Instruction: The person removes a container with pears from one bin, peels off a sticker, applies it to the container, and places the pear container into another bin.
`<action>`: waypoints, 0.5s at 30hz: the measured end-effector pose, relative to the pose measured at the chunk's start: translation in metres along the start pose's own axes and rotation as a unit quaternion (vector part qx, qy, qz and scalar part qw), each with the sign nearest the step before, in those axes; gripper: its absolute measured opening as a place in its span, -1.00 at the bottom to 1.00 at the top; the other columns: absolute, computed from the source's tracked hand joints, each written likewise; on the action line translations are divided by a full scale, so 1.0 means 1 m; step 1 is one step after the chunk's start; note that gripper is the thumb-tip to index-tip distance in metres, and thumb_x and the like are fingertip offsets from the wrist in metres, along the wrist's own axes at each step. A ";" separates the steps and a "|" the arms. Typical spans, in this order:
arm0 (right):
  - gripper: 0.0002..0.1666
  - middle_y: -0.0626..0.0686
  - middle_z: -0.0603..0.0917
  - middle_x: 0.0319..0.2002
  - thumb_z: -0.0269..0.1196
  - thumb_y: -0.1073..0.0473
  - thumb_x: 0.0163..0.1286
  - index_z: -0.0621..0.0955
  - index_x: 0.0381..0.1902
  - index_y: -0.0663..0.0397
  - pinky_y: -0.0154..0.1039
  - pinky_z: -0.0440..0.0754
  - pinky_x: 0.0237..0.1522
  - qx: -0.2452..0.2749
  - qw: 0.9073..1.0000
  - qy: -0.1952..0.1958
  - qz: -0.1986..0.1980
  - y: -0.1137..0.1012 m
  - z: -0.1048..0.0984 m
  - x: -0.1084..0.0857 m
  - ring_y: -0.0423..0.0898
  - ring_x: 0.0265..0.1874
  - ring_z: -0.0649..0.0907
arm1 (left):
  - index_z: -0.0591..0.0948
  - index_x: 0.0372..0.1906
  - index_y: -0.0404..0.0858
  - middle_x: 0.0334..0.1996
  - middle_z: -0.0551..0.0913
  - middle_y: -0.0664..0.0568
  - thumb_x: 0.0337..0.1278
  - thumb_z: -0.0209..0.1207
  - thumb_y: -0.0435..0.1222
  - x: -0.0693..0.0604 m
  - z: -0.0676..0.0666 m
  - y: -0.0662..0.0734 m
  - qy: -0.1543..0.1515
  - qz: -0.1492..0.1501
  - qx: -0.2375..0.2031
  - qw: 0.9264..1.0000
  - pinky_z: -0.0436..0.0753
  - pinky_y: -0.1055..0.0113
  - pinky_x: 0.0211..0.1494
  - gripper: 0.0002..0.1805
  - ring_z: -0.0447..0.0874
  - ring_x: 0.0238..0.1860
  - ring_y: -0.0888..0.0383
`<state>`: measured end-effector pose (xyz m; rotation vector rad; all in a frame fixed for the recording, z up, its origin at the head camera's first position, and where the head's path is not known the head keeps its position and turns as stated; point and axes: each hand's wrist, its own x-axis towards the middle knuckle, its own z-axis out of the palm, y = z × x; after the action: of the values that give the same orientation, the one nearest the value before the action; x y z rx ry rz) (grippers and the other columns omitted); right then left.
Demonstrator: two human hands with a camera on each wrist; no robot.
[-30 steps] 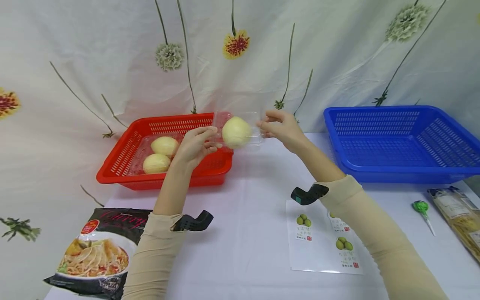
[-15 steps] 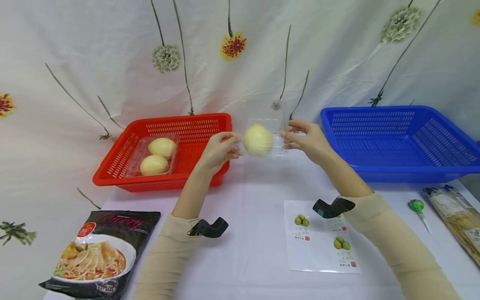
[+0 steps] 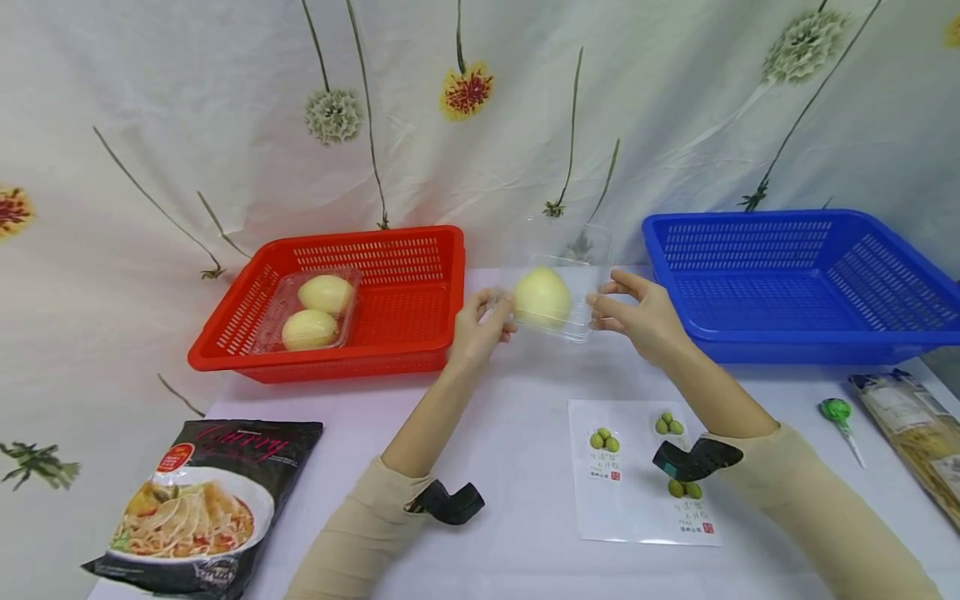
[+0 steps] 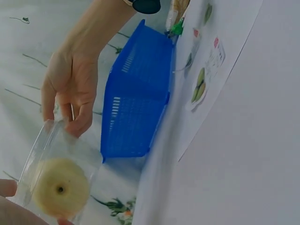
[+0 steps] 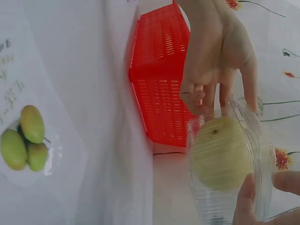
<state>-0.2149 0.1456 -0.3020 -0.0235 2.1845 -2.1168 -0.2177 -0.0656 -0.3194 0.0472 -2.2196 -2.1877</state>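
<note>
Container of clear plastic (image 3: 582,319), aloft above the table (image 3: 487,517), between the red basket (image 3: 405,312) on the left and the blue basket (image 3: 750,292) on the right, touching neither. Carries one pale yellow fruit (image 3: 542,297), rounded, with a dark spot at one end in both wrist views. Pinched at the left edge by the left hand (image 3: 477,329), between thumb and bent fingers; pinched likewise at the right edge by the right hand (image 3: 642,317). Beige sleeves (image 3: 371,521) on both forearms, with a black device (image 3: 447,502) at each cuff.

In the left half of the red basket, another clear container (image 3: 347,327) with two similar fruits (image 3: 325,294), one beyond the other. At the near left, a black food packet (image 3: 195,508) with a noodle-bowl picture. Near the right forearm, flat, a white sheet (image 3: 626,517) printed with clusters of green fruit, partly hidden. On the near side of the blue basket, a green-wrapped lollipop (image 3: 836,409); just beside it, at the far right edge of view, a long packet (image 3: 911,425). Behind everything, a pale flower-printed cloth (image 3: 225,75).
</note>
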 end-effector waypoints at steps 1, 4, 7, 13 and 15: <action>-0.09 0.09 0.30 0.01 0.19 0.29 0.32 -0.05 0.46 0.28 -0.37 0.64 -0.19 0.007 1.000 0.003 0.000 0.002 0.000 -0.002 -0.28 -0.31 0.61 | 0.38 0.22 -0.30 0.10 0.50 -0.17 0.25 0.12 -0.21 0.000 0.003 -0.003 0.003 -0.006 -0.008 1.000 0.50 0.47 -0.33 -0.52 0.50 -0.40 0.21; -0.06 0.08 0.29 -0.02 0.18 0.31 0.32 -0.10 0.46 0.30 -0.37 0.64 -0.18 0.022 1.000 0.009 -0.004 0.011 0.002 -0.007 -0.30 -0.36 0.60 | 0.28 0.34 -0.10 0.28 0.32 -0.08 0.24 0.14 -0.17 -0.002 0.011 -0.012 -0.004 -0.034 -0.050 0.998 0.51 0.28 -0.15 -0.42 0.49 -0.14 0.08; -0.04 0.08 0.29 -0.04 0.19 0.33 0.30 -0.13 0.45 0.32 -0.37 0.64 -0.18 0.033 0.999 0.020 -0.009 0.019 0.006 -0.012 -0.32 -0.40 0.59 | 0.13 0.40 0.02 0.38 0.11 -0.11 0.23 0.15 -0.22 -0.005 0.017 -0.021 -0.019 -0.064 -0.133 0.989 0.52 -0.03 0.06 -0.32 0.48 0.05 -0.11; 0.01 0.10 0.30 -0.04 0.20 0.28 0.31 -0.19 0.46 0.26 -0.32 0.63 -0.13 0.044 0.999 0.018 0.012 0.032 0.009 -0.018 -0.27 -0.35 0.60 | 0.11 0.34 -0.11 0.32 0.15 -0.15 0.20 0.12 -0.32 -0.006 0.021 -0.031 0.002 -0.083 -0.196 0.977 0.52 -0.15 0.01 -0.35 0.54 -0.21 -0.07; 0.01 0.17 0.31 0.03 0.19 0.21 0.34 -0.20 0.47 0.21 -0.32 0.62 -0.10 0.047 0.998 0.015 0.025 0.034 0.007 -0.018 -0.24 -0.29 0.58 | 0.13 0.31 -0.14 0.29 0.19 -0.13 0.20 0.11 -0.29 -0.005 0.021 -0.033 0.008 -0.092 -0.187 0.978 0.56 -0.06 -0.07 -0.38 0.51 -0.27 0.00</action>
<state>-0.1943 0.1416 -0.3351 0.0696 2.0753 -2.2033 -0.2130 -0.0453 -0.3531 0.2701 -1.8217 -2.6522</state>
